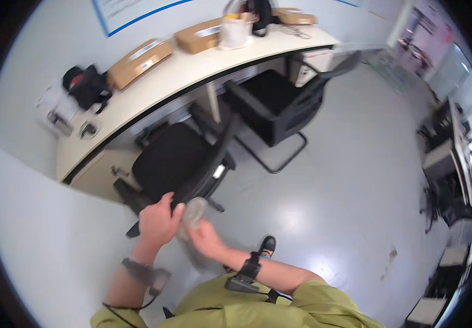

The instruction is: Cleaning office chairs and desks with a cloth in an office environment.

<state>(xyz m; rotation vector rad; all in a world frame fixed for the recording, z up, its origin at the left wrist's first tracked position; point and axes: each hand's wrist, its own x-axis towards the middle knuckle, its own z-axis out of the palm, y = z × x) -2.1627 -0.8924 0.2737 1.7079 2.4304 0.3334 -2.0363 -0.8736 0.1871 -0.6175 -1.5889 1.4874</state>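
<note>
My left hand (158, 223) is at the near end of a black office chair's (171, 158) backrest, its fingers closed over the edge. Just to the right, my right hand (206, 239) is closed round a see-through, cup-like thing (195, 211), blurred by motion. It tilts up beside the chair back, close to my left thumb. Its lower part is partly hidden by my right fingers. The chair stands at the long white desk (192, 76), its seat facing the desk.
A second black chair (280, 104) with a tube frame stands farther right. On the desk are cardboard boxes (140, 61), a white bag (235, 34) and a black bag (89, 87). A white wall (22, 218) is close on my left. Another desk (457, 158) with chairs stands far right.
</note>
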